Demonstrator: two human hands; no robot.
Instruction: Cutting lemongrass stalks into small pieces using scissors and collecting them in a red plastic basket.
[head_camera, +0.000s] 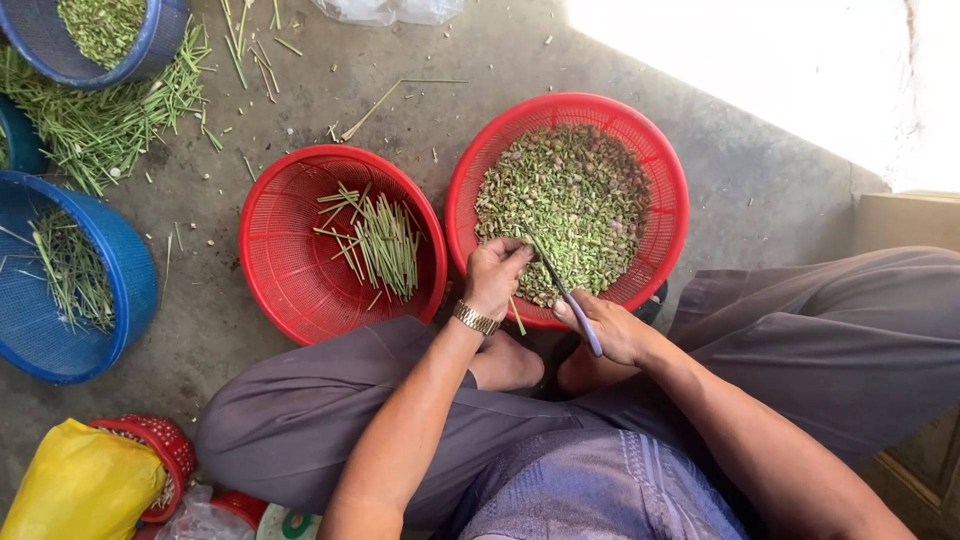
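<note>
Left hand (497, 275) perhaps hides the stalk's end.

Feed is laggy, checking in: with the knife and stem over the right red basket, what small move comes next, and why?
Probably draw the knife in the right hand through the green stem pinched by the left hand: both sit over the red basket of chopped bits, so the cut pieces should drop in.
</note>
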